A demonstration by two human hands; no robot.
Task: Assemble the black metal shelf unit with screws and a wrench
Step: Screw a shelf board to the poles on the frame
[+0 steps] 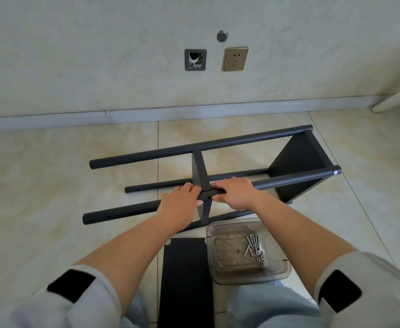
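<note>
Kneeling close to the work, the person has a loose black shelf panel (186, 278) flat on the tiled floor (40, 185) between the knees, its near end running out of view. Just right of it sits a clear plastic tray (248, 273) holding a cluster of silver screws (253, 242) with some washers or nuts beside them; no wrench is clearly visible.

Beyond these, the black metal shelf unit (298, 166) lies on its side, its long round posts running left to right. The left hand (182, 200) and right hand (234, 191) sit close together on the nearest upper post (123, 210), either side of the joint where a middle shelf panel (200, 169), seen edge-on, meets it. The right hand's fingers are curled over the post; the left seems to wrap it too, though its fingertips are hidden. An empty screw hole shows at the joint between them.

Judging by the painted tube and sheet, the frame should be stiff but not very heavy, with a smooth finish that could slide in a loose grip. Half-fastened, it will likely rack or twist, so holding near a joint, as here, seems wiser than holding out at the free left ends. One far-right post end already carries a bright screw head (335, 172).

Farther off, a wall socket (235, 59) and an open wall box (195, 59) sit above the skirting.
</note>
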